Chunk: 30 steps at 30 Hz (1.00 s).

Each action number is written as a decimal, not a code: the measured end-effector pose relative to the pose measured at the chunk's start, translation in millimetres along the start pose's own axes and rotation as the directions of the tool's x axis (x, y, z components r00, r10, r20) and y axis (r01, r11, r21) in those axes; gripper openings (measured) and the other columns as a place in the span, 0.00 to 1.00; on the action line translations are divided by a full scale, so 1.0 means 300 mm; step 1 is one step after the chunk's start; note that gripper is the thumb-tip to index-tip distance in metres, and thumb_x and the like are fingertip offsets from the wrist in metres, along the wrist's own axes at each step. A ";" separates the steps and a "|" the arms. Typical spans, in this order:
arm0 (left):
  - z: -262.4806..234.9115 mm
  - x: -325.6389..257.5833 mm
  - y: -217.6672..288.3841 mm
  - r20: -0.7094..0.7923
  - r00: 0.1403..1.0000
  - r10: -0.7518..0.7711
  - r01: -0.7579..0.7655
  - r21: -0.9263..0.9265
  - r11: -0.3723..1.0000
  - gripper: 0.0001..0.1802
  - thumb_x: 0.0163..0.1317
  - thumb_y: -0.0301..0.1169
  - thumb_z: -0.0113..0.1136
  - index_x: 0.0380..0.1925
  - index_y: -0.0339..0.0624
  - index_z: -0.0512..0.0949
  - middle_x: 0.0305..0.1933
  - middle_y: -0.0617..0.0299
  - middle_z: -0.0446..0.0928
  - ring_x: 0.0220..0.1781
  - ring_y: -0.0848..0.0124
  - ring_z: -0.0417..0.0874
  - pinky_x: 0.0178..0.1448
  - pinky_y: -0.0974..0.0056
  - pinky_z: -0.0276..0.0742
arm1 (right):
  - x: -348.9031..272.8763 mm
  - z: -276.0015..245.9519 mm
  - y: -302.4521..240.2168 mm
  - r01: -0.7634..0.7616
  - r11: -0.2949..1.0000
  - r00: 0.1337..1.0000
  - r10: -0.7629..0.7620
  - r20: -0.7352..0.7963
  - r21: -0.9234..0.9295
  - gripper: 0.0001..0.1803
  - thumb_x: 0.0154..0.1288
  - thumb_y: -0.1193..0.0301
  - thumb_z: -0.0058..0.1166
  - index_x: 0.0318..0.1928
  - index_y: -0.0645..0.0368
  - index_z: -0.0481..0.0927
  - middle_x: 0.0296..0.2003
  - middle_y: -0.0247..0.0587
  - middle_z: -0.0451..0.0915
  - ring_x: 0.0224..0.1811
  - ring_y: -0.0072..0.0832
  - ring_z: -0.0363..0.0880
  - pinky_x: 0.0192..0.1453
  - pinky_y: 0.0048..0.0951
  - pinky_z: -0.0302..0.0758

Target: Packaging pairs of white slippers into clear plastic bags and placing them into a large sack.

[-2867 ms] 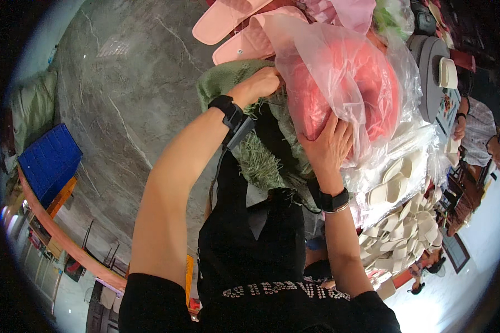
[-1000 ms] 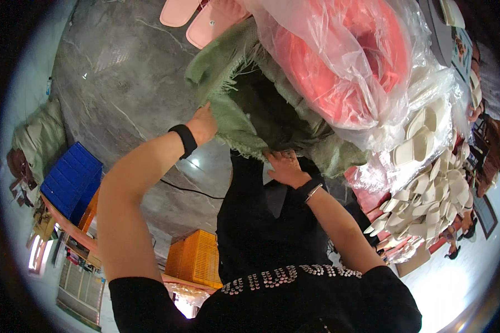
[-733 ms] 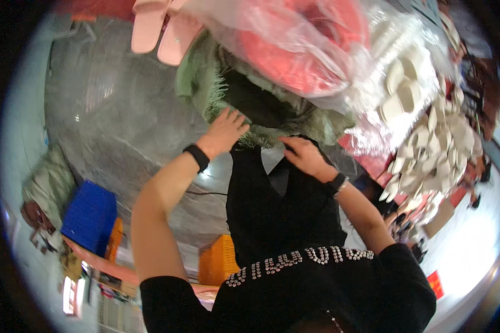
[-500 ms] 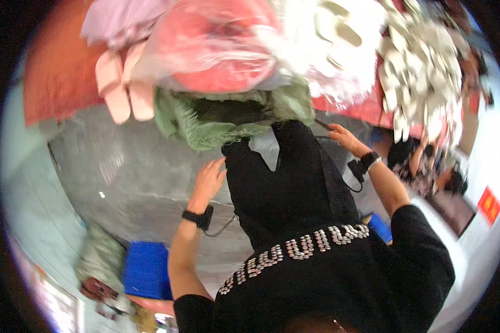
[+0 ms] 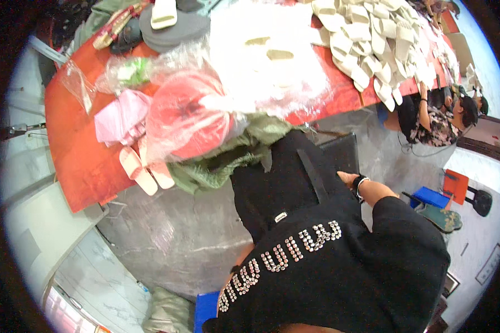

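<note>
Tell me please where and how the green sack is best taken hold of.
Probably pinched by its loose front rim, from the near side: the green sack hangs at the edge of the red table, mouth partly open, with the wrapped red bundle behind it.

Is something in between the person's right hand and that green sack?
Yes. In this view, the person's black clothing lies between the right hand and the green sack, which is at the edge of the red table.

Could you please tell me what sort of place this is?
Probably a footwear workshop: a heap of cream slippers covers part of a red table, with two pale pink slippers at its edge.
</note>
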State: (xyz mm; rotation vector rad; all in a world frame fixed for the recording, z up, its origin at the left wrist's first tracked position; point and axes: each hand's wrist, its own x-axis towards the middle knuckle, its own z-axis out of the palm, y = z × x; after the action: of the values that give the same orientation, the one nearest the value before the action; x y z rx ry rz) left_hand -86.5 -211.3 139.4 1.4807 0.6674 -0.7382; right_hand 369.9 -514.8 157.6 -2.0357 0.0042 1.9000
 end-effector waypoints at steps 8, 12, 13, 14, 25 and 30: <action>-0.115 0.148 0.336 -0.150 0.989 -0.014 0.007 -0.048 0.999 0.19 0.59 0.38 0.52 0.46 0.36 0.74 0.45 0.49 0.77 0.47 0.58 0.76 0.51 0.61 0.70 | -0.227 -0.085 -0.413 -0.318 0.790 0.948 0.270 0.169 0.525 0.19 0.62 0.61 0.42 0.42 0.63 0.78 0.39 0.40 0.80 0.36 0.34 0.78 0.46 0.32 0.73; -0.086 0.222 0.554 -0.163 0.985 -0.065 0.051 -0.087 0.995 0.19 0.59 0.38 0.51 0.45 0.36 0.74 0.45 0.49 0.77 0.47 0.59 0.76 0.51 0.61 0.70 | -0.212 -0.264 -0.299 -0.392 0.831 0.918 0.383 0.106 0.393 0.19 0.65 0.65 0.36 0.47 0.63 0.75 0.39 0.42 0.80 0.39 0.34 0.78 0.48 0.32 0.72; -0.071 0.244 0.610 -0.168 0.982 -0.080 0.064 -0.101 0.993 0.19 0.59 0.38 0.51 0.45 0.36 0.74 0.45 0.50 0.77 0.47 0.59 0.76 0.51 0.61 0.70 | -0.215 -0.304 -0.279 -0.400 0.828 0.915 0.384 0.122 0.393 0.19 0.65 0.65 0.36 0.47 0.63 0.75 0.39 0.42 0.80 0.39 0.34 0.78 0.48 0.32 0.72; -0.054 0.266 0.664 -0.174 0.980 -0.096 0.076 -0.117 0.990 0.19 0.59 0.38 0.51 0.45 0.36 0.74 0.45 0.50 0.77 0.47 0.59 0.76 0.51 0.61 0.70 | -0.220 -0.341 -0.267 -0.423 0.813 0.903 0.416 0.109 0.399 0.19 0.65 0.62 0.35 0.44 0.61 0.76 0.36 0.41 0.80 0.33 0.32 0.76 0.42 0.32 0.71; 0.100 0.463 1.061 -0.233 0.945 -0.231 0.139 -0.354 0.925 0.18 0.60 0.37 0.51 0.45 0.35 0.74 0.44 0.50 0.77 0.46 0.60 0.77 0.51 0.61 0.70 | -0.118 -0.689 0.222 -0.520 0.661 0.804 0.163 0.572 0.541 0.22 0.64 0.60 0.36 0.29 0.65 0.78 0.22 0.44 0.81 0.19 0.34 0.78 0.30 0.30 0.77; 0.179 0.565 1.100 -0.240 0.936 -0.256 0.128 -0.446 0.886 0.18 0.60 0.37 0.51 0.45 0.35 0.74 0.44 0.50 0.77 0.46 0.60 0.77 0.50 0.61 0.70 | -0.275 -0.788 -0.053 -0.515 0.630 0.844 0.257 0.471 0.581 0.17 0.61 0.57 0.49 0.21 0.54 0.73 0.15 0.31 0.73 0.15 0.25 0.70 0.22 0.26 0.70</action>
State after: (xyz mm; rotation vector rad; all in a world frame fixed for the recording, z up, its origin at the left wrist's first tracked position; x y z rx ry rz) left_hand 273.8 -283.6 212.5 1.1327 1.1428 -0.4817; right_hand 593.8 -580.2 249.8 -1.2188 1.0092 2.0358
